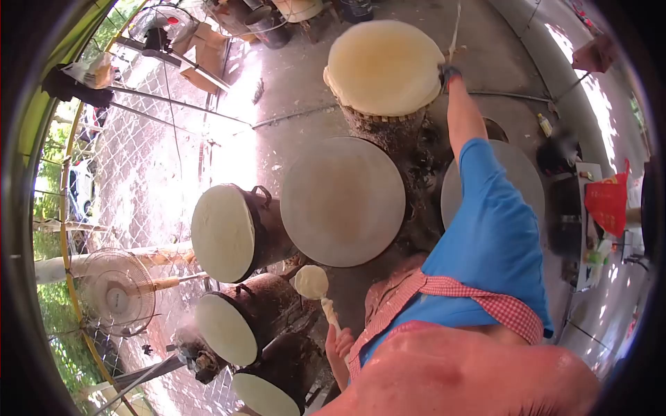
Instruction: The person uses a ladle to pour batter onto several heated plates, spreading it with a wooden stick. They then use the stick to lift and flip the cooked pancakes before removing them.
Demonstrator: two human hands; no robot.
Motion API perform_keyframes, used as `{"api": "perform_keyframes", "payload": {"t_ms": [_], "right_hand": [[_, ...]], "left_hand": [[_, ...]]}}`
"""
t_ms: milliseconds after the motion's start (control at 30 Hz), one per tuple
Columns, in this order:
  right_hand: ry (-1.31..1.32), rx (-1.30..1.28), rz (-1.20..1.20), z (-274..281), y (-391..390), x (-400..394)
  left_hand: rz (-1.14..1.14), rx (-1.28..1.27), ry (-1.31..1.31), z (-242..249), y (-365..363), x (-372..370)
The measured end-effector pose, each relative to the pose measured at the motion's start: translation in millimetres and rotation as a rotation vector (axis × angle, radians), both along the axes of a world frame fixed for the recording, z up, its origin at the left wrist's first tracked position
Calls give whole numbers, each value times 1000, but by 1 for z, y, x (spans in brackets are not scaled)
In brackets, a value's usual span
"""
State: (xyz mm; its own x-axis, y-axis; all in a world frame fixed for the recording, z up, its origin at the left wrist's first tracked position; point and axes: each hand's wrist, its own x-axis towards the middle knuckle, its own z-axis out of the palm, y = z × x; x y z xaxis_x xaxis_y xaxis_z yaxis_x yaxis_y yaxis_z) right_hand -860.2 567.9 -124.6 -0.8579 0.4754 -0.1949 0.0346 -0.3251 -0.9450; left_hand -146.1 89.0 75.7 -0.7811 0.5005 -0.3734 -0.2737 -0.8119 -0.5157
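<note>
A: How many round griddles are counted?
B: Two bare griddles (pixel 343 201) (pixel 517 180) are seen, the second partly covered. Three pale-topped griddles (pixel 223 234) (pixel 225 330) (pixel 265 395) are clearly seen; whether a fourth is shown at the lower edge cannot be determined.

A: What quantities are recorded for stacks and tools?
B: One stack of pale rounds (pixel 387 67) is recorded; its layers cannot be counted. One ladle (pixel 311 282) is recorded.

A: And hands?
B: Two hands (pixel 339 343) (pixel 449 71) are counted.

A: Other items?
B: Two fans (pixel 118 291) (pixel 163 28), one cardboard box (pixel 201 57), one red bag (pixel 608 204) and one checked apron (pixel 510 312) are listed.
</note>
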Motion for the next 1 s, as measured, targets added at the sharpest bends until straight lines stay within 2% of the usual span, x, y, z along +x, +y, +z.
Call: {"api": "perform_keyframes", "payload": {"t_ms": [33,100,133,167,200,233,300,367,400,433,467,500,533,600,667,733,767,800,867,900,1000], "right_hand": [[-7,-10,6,2,-9,4],[-484,-18,-111,22,-39,43],[-378,-80,-191,29,-54,59],[-396,-75,-190,7,-46,55],[-469,397,0,-9,-36,47],[-513,871,205,-22,-25,38],[-535,1190,438,-38,-8,28],[-601,1049,159,-7,-22,62],[-473,991,138,-28,-12,63],[-630,1099,225,37,-44,105],[-579,1147,272,21,-39,100],[-238,1281,200,23,-50,114],[-213,1135,230,22,-62,121],[-122,1373,173,65,-120,188],[-23,1321,340,47,-153,213],[302,789,659,68,-221,291],[-145,571,840,87,-257,325],[-337,719,848,100,-305,358],[-84,471,1127,73,-352,410],[-73,493,1252,75,-382,438],[31,587,1919,84,-451,537]], "left_hand": [[-1,-25,18,-3,-1,1],[-5,-57,15,-7,-5,-1],[-11,-59,26,-9,-7,-2],[-13,-56,36,-6,-5,-3],[-4,-49,27,-2,0,-4],[98,-34,-72,7,5,-8],[260,-8,-176,11,8,-9],[110,-96,-53,2,4,-1],[119,-39,54,0,7,1],[133,5,168,-3,7,4],[181,8,121,-2,7,13],[219,20,83,-3,8,22],[294,16,89,1,9,31],[369,-13,-105,9,8,50],[430,11,-64,5,7,80],[448,7,47,-15,9,130],[466,-33,125,-29,8,154],[520,-79,49,-25,7,168],[722,-76,-59,-9,39,205],[804,-153,-150,7,57,224],[943,-390,-426,18,96,267]]}}
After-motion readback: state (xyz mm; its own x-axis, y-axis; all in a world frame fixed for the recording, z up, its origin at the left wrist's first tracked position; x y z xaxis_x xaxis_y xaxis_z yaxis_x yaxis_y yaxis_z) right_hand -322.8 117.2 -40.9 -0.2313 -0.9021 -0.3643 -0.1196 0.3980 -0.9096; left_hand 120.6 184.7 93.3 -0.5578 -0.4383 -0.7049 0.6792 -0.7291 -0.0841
